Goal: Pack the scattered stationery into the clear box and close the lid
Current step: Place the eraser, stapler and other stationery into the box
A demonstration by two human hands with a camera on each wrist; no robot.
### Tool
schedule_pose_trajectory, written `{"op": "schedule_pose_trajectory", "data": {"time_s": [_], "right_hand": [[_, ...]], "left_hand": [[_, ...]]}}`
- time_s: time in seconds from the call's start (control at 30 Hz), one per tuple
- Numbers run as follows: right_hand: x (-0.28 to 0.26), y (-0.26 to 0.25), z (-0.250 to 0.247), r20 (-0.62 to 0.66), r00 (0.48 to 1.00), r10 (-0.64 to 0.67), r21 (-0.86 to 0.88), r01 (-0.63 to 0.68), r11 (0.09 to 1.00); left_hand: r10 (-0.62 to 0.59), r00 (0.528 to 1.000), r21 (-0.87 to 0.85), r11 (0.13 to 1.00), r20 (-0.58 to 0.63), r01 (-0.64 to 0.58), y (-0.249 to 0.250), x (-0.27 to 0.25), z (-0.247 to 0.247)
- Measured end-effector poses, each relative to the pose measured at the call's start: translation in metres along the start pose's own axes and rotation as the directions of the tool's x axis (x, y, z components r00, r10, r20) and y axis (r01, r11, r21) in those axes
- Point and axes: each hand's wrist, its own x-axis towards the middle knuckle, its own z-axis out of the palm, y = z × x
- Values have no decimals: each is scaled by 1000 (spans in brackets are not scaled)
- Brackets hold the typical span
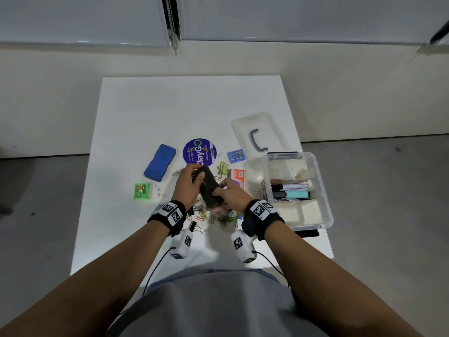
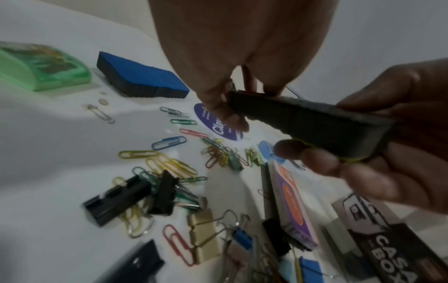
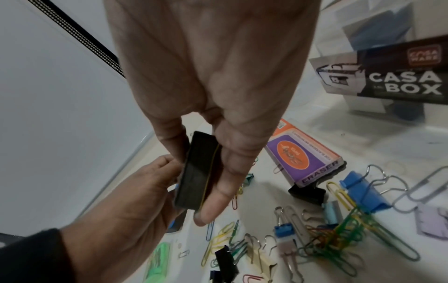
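Black and felt-like, a whiteboard eraser point(image 1: 208, 186) is being held above the white table point(image 1: 136, 113) by both hands in the head view: the left hand point(image 1: 188, 183) is curling its fingers around the far end, and the right hand point(image 1: 230, 194) is gripping the near end. To the right of the right hand the clear box point(image 1: 323, 190) is standing open with markers point(image 1: 290, 190) inside, and its lid point(image 1: 257, 135) is lying beyond it, apart from the box. Left of the left hand a blue eraser point(image 1: 160, 165) and a green case point(image 1: 142, 190) are lying; beyond the hands is a round purple sticker point(image 1: 199, 152). In the left wrist view the left hand point(image 2: 232, 57) is pinching the black eraser point(image 2: 308, 124) with thumb and fingertips, while coloured paper clips point(image 2: 169, 166) and black binder clips point(image 2: 126, 199) are lying scattered below. In the right wrist view the right hand point(image 3: 213, 86) is closing thumb and fingers on the black eraser point(image 3: 194, 172), which has a thin yellow rubber band point(image 3: 211, 168) around it; a purple eraser packet point(image 3: 305, 155) is lying to its right, near the box label.
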Motion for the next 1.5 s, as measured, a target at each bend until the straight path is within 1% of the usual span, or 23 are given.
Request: {"op": "schedule_pose_trajectory", "data": {"time_s": [0.07, 0.13, 0.2, 0.23, 0.33, 0.43, 0.57, 0.6, 0.63, 0.7, 0.73, 0.77, 0.8, 0.83, 0.87, 0.93, 1.03, 1.13, 1.17, 1.3, 1.37, 1.47, 1.5], "right_hand": [[-3, -2, -1, 24, 1000, 17, 28, -18, 999], [-6, -4, 0, 41, 999, 26, 110, -31, 993], [-9, -9, 2, 52, 998, 19, 216, -29, 976], [-10, -11, 2, 54, 999, 3, 232, -16, 972], [-12, -16, 1, 64, 998, -27, 206, 13, 978], [-11, -16, -5, 38, 999, 2, 184, -9, 983], [-15, -16, -9, -3, 999, -38, 30, 38, 999], [-17, -17, -13, -8, 998, -64, -25, 64, 998], [-19, -18, -17, -10, 996, -87, -88, 86, 992], [-22, -20, -30, -6, 993, -122, -182, 119, 976], [-23, -21, -37, -5, 992, -125, -194, 122, 973], [-25, -22, -43, -10, 992, -125, -196, 120, 973], [-25, -21, -49, -19, 992, -124, -200, 117, 973], [-27, -21, -53, -27, 993, -119, -213, 111, 971], [-27, -21, -55, -27, 992, -119, -229, 110, 967], [-26, -19, -55, -10, 993, -122, -266, 115, 957], [-26, -17, -51, -6, 994, -111, -253, 106, 962], [-23, -16, -53, -8, 993, -119, -228, 114, 967], [-23, -17, -53, -7, 992, -129, -227, 124, 966], [-28, -25, -49, -22, 987, -162, -223, 153, 963], [-30, -27, -53, -34, 976, -216, -285, 197, 938], [-41, -29, -80, -37, 955, -296, -328, 268, 906], [-45, -28, -91, -33, 953, -302, -325, 275, 905]], "left_hand": [[12, 998, -2, 1000, -56, -12, 2, 3, 3], [36, 995, -7, 999, -91, -37, 10, 2, 7], [55, 995, -22, 998, -88, -58, 18, 0, 14], [50, 997, -44, 998, -63, -53, 21, -2, 18], [11, 1000, -100, 995, 1, -11, 25, -3, 27], [-12, 1000, -91, 996, -21, 10, 27, -2, 27], [-17, 999, 11, 1000, -47, 17, 24, -1, 27], [-29, 999, 73, 997, -39, 32, 19, 0, 27], [-52, 998, 176, 983, -17, 54, 13, 0, 26], [-83, 995, 401, 915, 60, 52, 2, -1, 23], [-82, 993, 456, 890, 86, 34, 0, -2, 23], [-65, 994, 448, 894, 89, 19, 5, -5, 24], [-30, 996, 396, 918, 86, -6, 12, -7, 29], [-33, 994, 323, 946, 101, -1, 23, -9, 34], [-59, 990, 229, 973, 127, 28, 33, -10, 40], [-107, 982, 88, 992, 156, 94, 45, -10, 50], [-128, 985, 8, 992, 113, 128, 48, -7, 56], [-98, 993, -59, 993, 71, 102, 49, -9, 57], [-88, 995, -56, 994, 48, 90, 51, -10, 57], [-46, 995, 76, 996, -89, 53, 59, -11, 66], [-22, 992, 117, 992, -124, 36, 63, -12, 69], [-87, 985, 219, 969, -150, 119, 57, -11, 66], [-109, 983, 242, 960, -146, 143, 52, -10, 66]]}}
